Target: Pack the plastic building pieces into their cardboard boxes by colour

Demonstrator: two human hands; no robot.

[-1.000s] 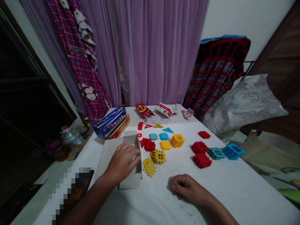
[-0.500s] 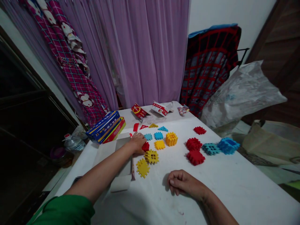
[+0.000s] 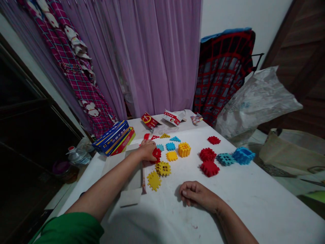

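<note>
My left hand [image 3: 147,150] reaches to the middle of the white table [image 3: 162,217], fingers closed around a red toothed building piece [image 3: 156,154]; part of that piece is hidden by the hand. Just in front of it lie a yellow window piece [image 3: 163,168] and a flat yellow piece [image 3: 154,181]. To its right are a blue piece [image 3: 170,146], a yellow flat piece [image 3: 172,156] and an orange-yellow stack of window pieces [image 3: 184,149]. My right hand [image 3: 197,195] rests on the table with its fingers curled and nothing visible in them.
An opened cardboard box [image 3: 130,198] lies under my left forearm. Blue and red boxes [image 3: 111,137] stand at the left edge. Red stacks [image 3: 209,168], a teal window piece [image 3: 225,159] and a blue stack [image 3: 243,155] sit at right. Torn packaging [image 3: 172,117] lies at the back.
My left hand has shifted slightly, and the red piece beside it now shows more and looks tilted up in its fingers. My right hand stays curled in place. The view has turned a little.
</note>
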